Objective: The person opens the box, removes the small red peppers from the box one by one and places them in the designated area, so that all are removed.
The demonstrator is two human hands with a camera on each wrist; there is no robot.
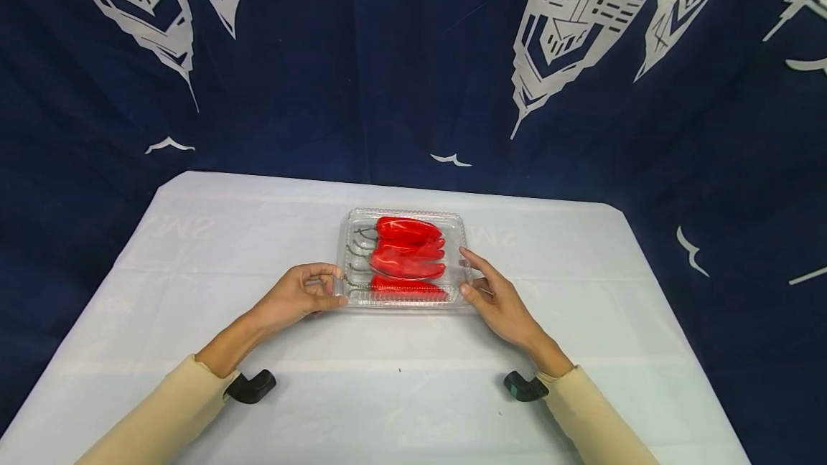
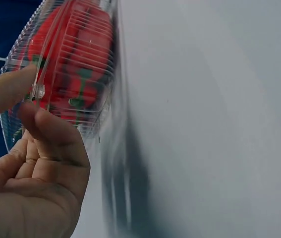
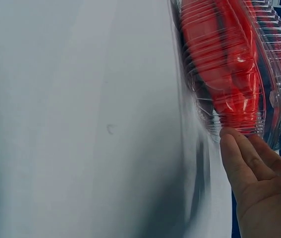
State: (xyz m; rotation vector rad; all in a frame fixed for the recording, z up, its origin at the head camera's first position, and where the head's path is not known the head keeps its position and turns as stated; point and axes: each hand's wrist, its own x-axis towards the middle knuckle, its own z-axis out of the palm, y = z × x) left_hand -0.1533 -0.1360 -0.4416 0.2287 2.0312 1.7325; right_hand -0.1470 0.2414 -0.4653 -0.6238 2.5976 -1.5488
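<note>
A clear plastic clamshell container (image 1: 455,224) sits on the white table, its lid over the base. Inside lie several red peppers (image 1: 407,260), their thin green stems toward the left. My left hand (image 1: 304,291) is at the container's left side, near the front corner. In the left wrist view, its thumb and index finger (image 2: 9,91) pinch the rim at a small corner tab. Over on the right side, my right hand (image 1: 504,303) has its fingers stretched out. Their fingertips (image 3: 229,133) touch the ribbed end wall in the right wrist view.
The white-covered table (image 1: 400,407) stretches out around the container. Behind it hangs a dark blue cloth (image 1: 291,106) with white building and bird prints. A black device (image 1: 252,386) is worn at the left wrist, and another (image 1: 525,386) at the right.
</note>
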